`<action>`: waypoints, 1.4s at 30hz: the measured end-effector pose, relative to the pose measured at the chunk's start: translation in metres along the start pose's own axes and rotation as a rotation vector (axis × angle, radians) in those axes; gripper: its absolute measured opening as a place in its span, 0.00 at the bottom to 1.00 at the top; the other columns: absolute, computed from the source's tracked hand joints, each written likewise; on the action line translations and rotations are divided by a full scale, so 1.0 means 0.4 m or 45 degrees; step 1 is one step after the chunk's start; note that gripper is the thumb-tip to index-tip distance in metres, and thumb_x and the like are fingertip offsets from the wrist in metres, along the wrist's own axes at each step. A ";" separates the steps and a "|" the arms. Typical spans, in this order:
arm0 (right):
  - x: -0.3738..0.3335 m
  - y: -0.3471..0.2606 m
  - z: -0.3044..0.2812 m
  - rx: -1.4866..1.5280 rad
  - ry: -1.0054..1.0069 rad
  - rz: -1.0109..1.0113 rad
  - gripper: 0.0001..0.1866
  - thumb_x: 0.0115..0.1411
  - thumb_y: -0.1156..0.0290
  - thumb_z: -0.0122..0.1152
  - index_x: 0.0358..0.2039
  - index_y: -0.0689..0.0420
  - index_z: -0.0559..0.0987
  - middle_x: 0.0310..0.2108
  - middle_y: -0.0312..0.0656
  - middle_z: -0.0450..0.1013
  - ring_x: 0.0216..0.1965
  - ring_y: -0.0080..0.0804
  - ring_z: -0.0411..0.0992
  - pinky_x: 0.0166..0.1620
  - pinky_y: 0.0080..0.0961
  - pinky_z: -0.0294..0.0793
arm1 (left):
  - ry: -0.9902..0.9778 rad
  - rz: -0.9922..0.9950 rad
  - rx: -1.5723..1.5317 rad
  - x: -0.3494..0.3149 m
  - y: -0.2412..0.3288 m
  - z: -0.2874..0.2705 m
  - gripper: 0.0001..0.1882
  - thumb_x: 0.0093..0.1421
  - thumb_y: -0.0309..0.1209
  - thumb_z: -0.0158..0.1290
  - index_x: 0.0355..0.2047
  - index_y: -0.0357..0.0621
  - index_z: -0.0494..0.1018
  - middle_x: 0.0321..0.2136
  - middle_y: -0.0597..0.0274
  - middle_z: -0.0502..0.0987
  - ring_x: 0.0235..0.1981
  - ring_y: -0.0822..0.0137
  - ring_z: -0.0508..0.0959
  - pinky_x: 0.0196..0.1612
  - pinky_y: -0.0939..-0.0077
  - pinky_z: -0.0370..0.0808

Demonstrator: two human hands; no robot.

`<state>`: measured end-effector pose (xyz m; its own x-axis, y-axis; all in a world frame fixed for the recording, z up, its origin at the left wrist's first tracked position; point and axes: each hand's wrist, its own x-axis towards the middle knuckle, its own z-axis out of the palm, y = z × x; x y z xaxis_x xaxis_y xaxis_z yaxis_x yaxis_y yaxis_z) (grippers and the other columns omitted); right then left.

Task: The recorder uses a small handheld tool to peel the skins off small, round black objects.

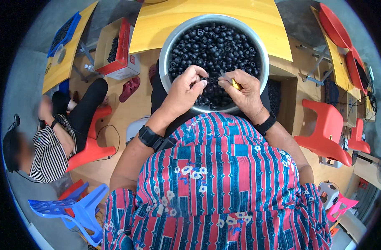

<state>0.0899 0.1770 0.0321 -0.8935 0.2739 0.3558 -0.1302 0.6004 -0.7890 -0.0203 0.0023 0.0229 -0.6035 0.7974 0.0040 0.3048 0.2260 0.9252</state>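
A wide metal basin (264,54) sits at my lap, filled with small round black pieces (215,43), many with a hole in them. Over its near half, my left hand (183,89) is closed in a pinch, with a small black piece (204,78) at the fingertips. My right hand (245,89) is wrapped round a small yellow-handled knife (236,85). Its thin blade points toward the left hand, and the two hands are a short gap apart.
A yellow table (153,25) stands beyond the basin. At left, a person (53,146) in a striped top sits on a red chair near a red-and-white carton (124,62). Red stools (323,131) stand at right, a blue chair (74,212) at lower left.
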 end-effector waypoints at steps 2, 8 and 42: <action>-0.005 0.008 0.006 0.067 -0.011 0.060 0.10 0.50 0.75 0.68 0.33 0.61 0.80 0.29 0.45 0.77 0.30 0.37 0.76 0.35 0.26 0.73 | -0.060 -0.094 -0.501 -0.005 0.002 0.007 0.08 0.64 0.26 0.46 0.43 0.44 0.66 0.23 0.69 0.70 0.18 0.77 0.65 0.23 0.84 0.62; -0.009 0.001 0.020 0.396 -0.187 0.232 0.15 0.52 0.71 0.69 0.40 0.62 0.79 0.35 0.43 0.78 0.37 0.29 0.75 0.41 0.24 0.72 | -0.221 -0.261 -1.339 -0.018 -0.009 0.029 0.09 0.66 0.28 0.42 0.46 0.48 0.62 0.27 0.71 0.65 0.20 0.85 0.56 0.22 0.92 0.54; -0.001 -0.025 0.007 0.159 -0.219 0.102 0.17 0.50 0.73 0.69 0.41 0.62 0.80 0.33 0.44 0.77 0.34 0.32 0.76 0.39 0.24 0.73 | -0.301 -0.299 -1.428 -0.026 -0.034 0.061 0.14 0.67 0.37 0.48 0.48 0.40 0.68 0.29 0.74 0.68 0.21 0.85 0.60 0.24 0.90 0.60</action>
<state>0.0904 0.1686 0.0384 -0.9620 0.1783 0.2070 -0.0982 0.4814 -0.8710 -0.0005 0.0046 0.0010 -0.3704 0.9126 -0.1728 -0.6883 -0.1448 0.7108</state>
